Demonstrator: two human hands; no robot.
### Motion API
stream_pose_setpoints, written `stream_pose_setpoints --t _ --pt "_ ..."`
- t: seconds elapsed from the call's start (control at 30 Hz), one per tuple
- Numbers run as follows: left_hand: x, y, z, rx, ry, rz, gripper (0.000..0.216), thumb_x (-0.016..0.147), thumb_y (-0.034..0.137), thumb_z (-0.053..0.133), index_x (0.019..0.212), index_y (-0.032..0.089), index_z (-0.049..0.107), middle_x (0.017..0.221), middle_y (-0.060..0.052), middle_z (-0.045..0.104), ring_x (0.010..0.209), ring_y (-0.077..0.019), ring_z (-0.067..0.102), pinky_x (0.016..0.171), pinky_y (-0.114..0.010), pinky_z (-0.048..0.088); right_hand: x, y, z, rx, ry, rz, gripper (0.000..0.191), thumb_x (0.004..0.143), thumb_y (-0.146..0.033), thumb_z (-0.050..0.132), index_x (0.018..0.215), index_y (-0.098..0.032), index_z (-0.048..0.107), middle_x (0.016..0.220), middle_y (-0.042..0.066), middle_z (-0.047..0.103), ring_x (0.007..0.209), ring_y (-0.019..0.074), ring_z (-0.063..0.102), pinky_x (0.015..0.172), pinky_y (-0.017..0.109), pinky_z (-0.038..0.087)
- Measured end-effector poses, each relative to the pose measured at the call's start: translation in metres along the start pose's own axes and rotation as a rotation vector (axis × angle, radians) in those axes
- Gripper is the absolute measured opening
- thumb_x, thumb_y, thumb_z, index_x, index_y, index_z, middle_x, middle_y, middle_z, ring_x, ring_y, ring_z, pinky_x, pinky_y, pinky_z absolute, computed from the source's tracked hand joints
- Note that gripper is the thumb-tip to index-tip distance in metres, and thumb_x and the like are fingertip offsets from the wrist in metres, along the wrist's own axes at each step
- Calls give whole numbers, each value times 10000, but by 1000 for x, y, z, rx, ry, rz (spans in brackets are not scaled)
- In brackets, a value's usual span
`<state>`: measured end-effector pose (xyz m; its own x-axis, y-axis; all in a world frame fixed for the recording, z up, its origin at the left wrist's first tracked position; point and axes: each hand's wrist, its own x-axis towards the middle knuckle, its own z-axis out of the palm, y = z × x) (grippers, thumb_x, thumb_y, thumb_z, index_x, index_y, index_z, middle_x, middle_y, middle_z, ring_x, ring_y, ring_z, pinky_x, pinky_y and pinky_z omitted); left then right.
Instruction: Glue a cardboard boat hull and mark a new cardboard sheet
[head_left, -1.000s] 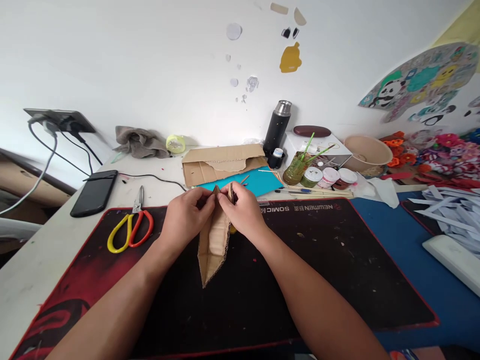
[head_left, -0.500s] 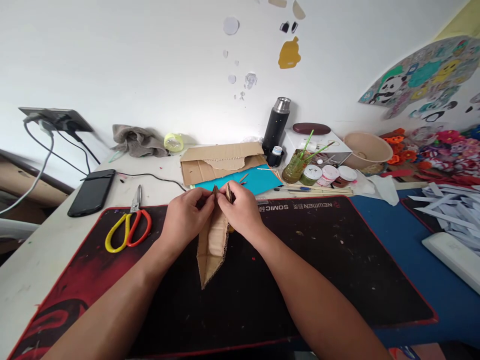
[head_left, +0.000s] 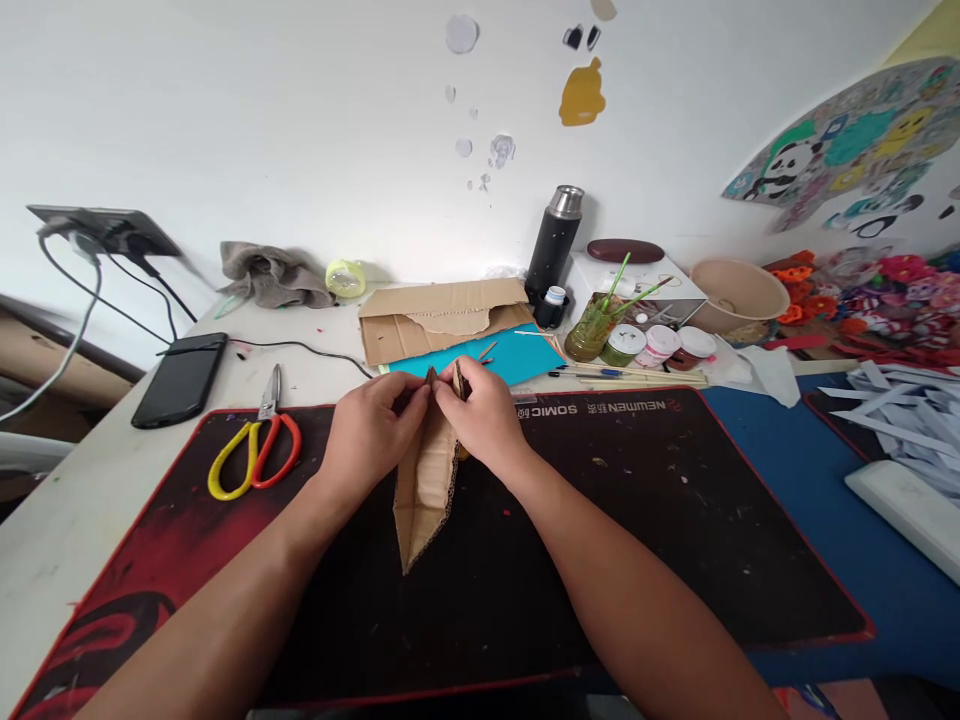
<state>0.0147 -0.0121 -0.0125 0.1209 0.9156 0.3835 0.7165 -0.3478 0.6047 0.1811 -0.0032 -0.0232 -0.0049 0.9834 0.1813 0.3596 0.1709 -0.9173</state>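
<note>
A folded piece of cardboard (head_left: 431, 485), shaped like a narrow boat with a pointed near end, is held over the black desk mat (head_left: 637, 540). My left hand (head_left: 375, 425) pinches its far end from the left. From the right, my right hand (head_left: 482, 408) grips the same end, its thumb close to the left fingertips. The cardboard's side walls stand up, and its far tip shows between the two hands. Something small and yellow peeks out beneath the right side, mostly hidden. Scissors (head_left: 259, 445) with one yellow and one red handle lie left of my left hand.
Behind the hands lie a larger cardboard sheet (head_left: 442, 300) and blue paper (head_left: 517, 355). A black thermos (head_left: 555, 240), a jar of brushes (head_left: 592, 325) and paint pots (head_left: 622, 345) stand at the back right. A phone (head_left: 180, 380) lies left, paper strips (head_left: 900, 410) right.
The camera view has tilted very slightly. Both hands keep their hold on the cardboard piece, with hardly any movement of the fingers.
</note>
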Motion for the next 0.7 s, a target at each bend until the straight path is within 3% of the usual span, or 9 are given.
stream_pose_setpoints --t 0.37,0.57,0.7 --pt "0 1 -1 -48 1 -21 251 967 394 648 955 218 825 893 -31 831 768 -200 735 707 -297 520 0 -1 -1 27 24 -36 159 945 -276 640 813 -263 551 767 -40 616 714 177 559 686 319 402" --pt "0 0 -2 -169 13 -116 321 959 451 682 1118 224 842 924 -19 844 762 -195 743 702 -302 526 -2 -3 -1 52 17 -37 128 941 -280 628 837 -265 555 801 -34 630 742 181 569 718 322 422" --pt "1 1 -5 -170 25 -125 254 943 434 686 962 221 824 869 -10 830 728 -183 724 691 -295 520 -4 -3 1 78 -28 -15 102 935 -307 640 867 -267 575 813 -38 632 742 181 581 712 323 433"
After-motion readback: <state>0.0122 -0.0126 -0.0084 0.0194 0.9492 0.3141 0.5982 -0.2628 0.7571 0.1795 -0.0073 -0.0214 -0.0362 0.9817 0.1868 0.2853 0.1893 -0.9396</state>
